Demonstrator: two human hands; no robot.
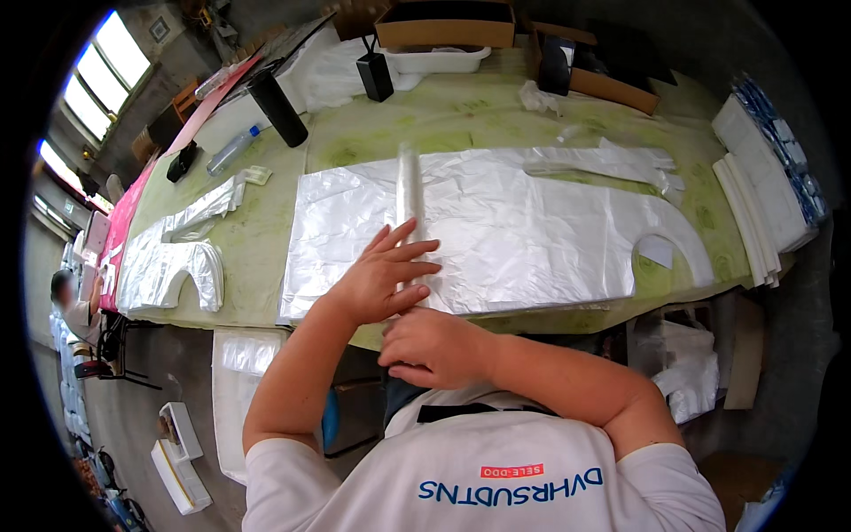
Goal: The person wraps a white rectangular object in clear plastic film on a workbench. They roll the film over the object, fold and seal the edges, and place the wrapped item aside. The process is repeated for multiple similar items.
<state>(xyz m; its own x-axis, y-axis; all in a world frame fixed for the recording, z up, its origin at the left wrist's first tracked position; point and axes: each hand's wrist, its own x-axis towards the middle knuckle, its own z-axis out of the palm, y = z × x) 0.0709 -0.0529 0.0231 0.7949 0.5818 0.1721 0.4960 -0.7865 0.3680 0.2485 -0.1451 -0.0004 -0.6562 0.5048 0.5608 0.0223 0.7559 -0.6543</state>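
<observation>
A wide flat stack of thin white plastic vest-type bags (523,230) lies across the table in front of me, its handle loops toward the right. Over its left half runs a narrow folded or rolled strip of clear plastic (408,182), pointing away from me. My left hand (386,275) rests on the near part of this strip, palm down with fingers spread. My right hand (434,348) is at the table's near edge, just below the left, its fingers curled into a loose fist. Whatever is inside those fingers, if anything, is hidden.
Another bag stack (173,266) lies at the left. Farther back stand a black cylinder (277,108), a plastic bottle (232,151), a black box with a loop (374,73) and cardboard boxes (443,34). White bundles (767,177) line the right edge. A person (81,310) sits far left.
</observation>
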